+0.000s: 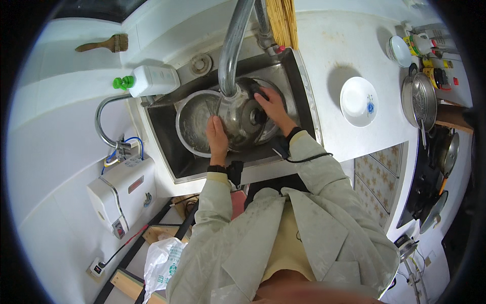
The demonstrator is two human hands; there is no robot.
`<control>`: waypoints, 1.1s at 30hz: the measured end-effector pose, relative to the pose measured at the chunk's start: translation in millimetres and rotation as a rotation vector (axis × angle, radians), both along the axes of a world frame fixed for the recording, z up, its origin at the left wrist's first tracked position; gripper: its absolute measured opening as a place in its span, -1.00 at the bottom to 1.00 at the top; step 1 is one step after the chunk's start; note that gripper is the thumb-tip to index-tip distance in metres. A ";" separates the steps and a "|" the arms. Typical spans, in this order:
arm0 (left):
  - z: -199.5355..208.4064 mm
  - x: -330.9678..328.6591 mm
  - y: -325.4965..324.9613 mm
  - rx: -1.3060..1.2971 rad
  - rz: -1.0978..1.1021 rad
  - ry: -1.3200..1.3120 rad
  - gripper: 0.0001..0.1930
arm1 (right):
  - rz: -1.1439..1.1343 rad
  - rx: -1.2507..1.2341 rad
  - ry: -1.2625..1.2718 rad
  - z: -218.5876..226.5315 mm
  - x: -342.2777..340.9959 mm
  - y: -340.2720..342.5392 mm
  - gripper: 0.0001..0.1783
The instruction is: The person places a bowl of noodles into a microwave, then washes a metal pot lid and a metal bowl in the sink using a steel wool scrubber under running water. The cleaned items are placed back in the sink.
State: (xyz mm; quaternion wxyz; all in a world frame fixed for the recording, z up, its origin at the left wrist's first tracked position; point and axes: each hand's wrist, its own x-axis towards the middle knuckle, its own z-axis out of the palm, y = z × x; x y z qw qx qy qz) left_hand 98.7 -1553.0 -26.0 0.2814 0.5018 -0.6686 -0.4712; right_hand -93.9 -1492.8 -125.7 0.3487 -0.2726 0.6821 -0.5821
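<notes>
Over the sink [167, 131] I hold a shiny round metal lid [238, 126] with a black knob, tilted below the spout. The fingers of my left hand [217, 137] close on its left rim. My right hand [276, 107] is at the lid's upper right, fingers bent round a small dark thing [261, 94] pressed near the lid; its kind I cannot make out. A wide metal basin [194, 124] sits in the sink to the left, partly behind the lid. Another round metal rim [281, 91] shows behind my right hand.
The thick faucet [235, 50] comes down between my hands. A white pump bottle [154, 81] stands at the sink's left corner, near a second curved tap [104, 121]. On the right counter are a flowered white bowl [354, 96], a small bowl [401, 51] and a steel pot [410, 101].
</notes>
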 end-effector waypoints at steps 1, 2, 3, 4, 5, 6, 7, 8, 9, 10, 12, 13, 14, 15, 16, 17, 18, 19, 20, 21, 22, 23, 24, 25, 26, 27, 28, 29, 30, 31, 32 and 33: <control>1.4 0.3 -0.5 0.055 -0.006 -0.057 -0.68 | 0.071 -0.045 0.107 12.0 2.3 -14.0 -0.63; 2.5 0.5 0.0 0.095 -0.026 -0.086 -0.69 | 0.145 -0.120 0.222 24.7 5.9 -25.8 -0.64; 2.5 -0.7 0.2 0.135 -0.050 -0.111 -0.69 | 0.210 -0.207 0.335 37.4 8.3 -35.3 -0.65; 2.1 -1.2 1.3 0.088 -0.052 -0.107 -0.69 | 0.243 -0.190 0.406 50.3 15.8 -36.8 -0.67; 0.1 -3.3 1.3 0.039 -0.052 -0.097 -0.68 | 0.273 -0.186 0.477 63.0 26.8 -33.2 -0.70; -2.0 -4.6 1.1 0.019 -0.033 -0.115 -0.68 | 0.299 -0.213 0.561 73.9 35.3 -28.2 -0.72; -4.1 -5.0 1.8 0.014 -0.006 -0.017 -0.67 | 0.348 -0.235 0.542 82.8 43.4 -20.7 -0.73; -6.6 -5.5 1.8 0.040 0.035 0.052 -0.66 | 0.387 -0.284 0.535 89.5 51.2 -13.9 -0.75; -8.8 -5.4 1.7 0.066 0.075 0.121 -0.65 | 0.439 -0.325 0.526 92.5 54.4 -10.9 -0.76; -10.8 -4.6 1.8 0.049 0.064 0.110 -0.65 | 0.441 -0.342 0.528 91.8 54.3 -9.1 -0.75; -12.5 -1.0 4.6 0.020 0.046 0.085 -0.62 | 0.482 -0.364 0.536 81.0 48.5 -6.5 -0.73; -11.8 1.5 5.0 0.018 0.002 0.036 -0.63 | 0.468 -0.368 0.601 71.2 40.7 -8.4 -0.70; -10.9 2.9 7.0 0.053 0.005 0.026 -0.63 | 0.392 -0.275 0.550 58.8 29.5 -14.3 -0.69; -9.1 4.0 8.8 0.063 0.016 0.022 -0.63 | 0.316 -0.199 0.521 45.3 17.4 -22.9 -0.68; -6.4 4.8 9.9 0.094 0.045 -0.012 -0.64 | 0.240 -0.123 0.487 32.9 9.3 -27.5 -0.67; -3.0 5.8 10.9 0.067 0.044 0.035 -0.65 | 0.198 -0.093 0.366 22.3 4.0 -25.1 -0.67; 0.2 5.6 11.0 0.059 0.063 0.060 -0.66 | 0.158 -0.064 0.250 14.6 -3.3 -22.6 -0.66; 3.0 5.0 10.2 0.061 0.058 0.088 -0.66 | 0.130 0.043 0.107 10.6 -9.5 -22.3 -0.66; 6.0 4.7 8.5 0.036 0.063 0.074 -0.67 | 0.111 -0.042 0.116 11.2 -11.8 -20.5 -0.66; 8.5 4.5 6.4 0.024 0.039 0.056 -0.67 | 0.099 -0.045 0.092 16.1 -11.0 -16.9 -0.67; 9.7 3.2 4.7 -0.008 0.024 0.061 -0.67 | 0.080 0.031 0.033 24.8 -10.1 -14.3 -0.67; 9.7 1.2 3.3 -0.013 0.012 0.026 -0.67 | 0.125 -0.150 0.195 36.6 -7.3 -14.5 -0.69; 8.7 -1.0 2.8 -0.035 0.011 0.015 -0.66 | 0.166 -0.249 0.326 50.0 -1.7 -16.7 -0.70; 7.0 -3.0 3.3 -0.062 0.014 0.008 -0.65 | 0.209 -0.345 0.456 63.4 4.1 -16.7 -0.72; 5.2 -4.4 4.8 -0.034 0.016 0.014 -0.65 | 0.238 -0.293 0.498 75.0 9.9 -14.9 -0.73; 3.6 -5.5 6.5 -0.014 0.020 0.025 -0.65 | 0.265 -0.246 0.542 83.1 13.3 -14.4 -0.74; 2.9 -5.4 8.3 0.005 0.021 0.035 -0.65 | 0.307 -0.248 0.650 87.1 13.7 -14.2 -0.75; 3.0 -4.7 8.8 0.065 0.034 0.056 -0.65 | 0.298 -0.285 0.532 85.5 4.6 -17.8 -0.73; 3.7 -3.3 9.0 0.127 0.052 0.075 -0.65 | 0.221 -0.193 0.478 80.6 -4.6 -18.3 -0.73; 5.7 -0.1 10.2 0.233 0.107 0.045 -0.66 | 0.150 -0.147 0.447 72.2 -14.7 -16.0 -0.72; 7.7 2.9 10.4 0.234 0.111 0.156 -0.66 | 0.079 -0.063 0.407 62.1 -24.2 -13.6 -0.71; 9.4 5.5 9.6 0.274 0.145 0.224 -0.67 | 0.086 -0.110 0.180 51.9 -31.3 -10.9 -0.72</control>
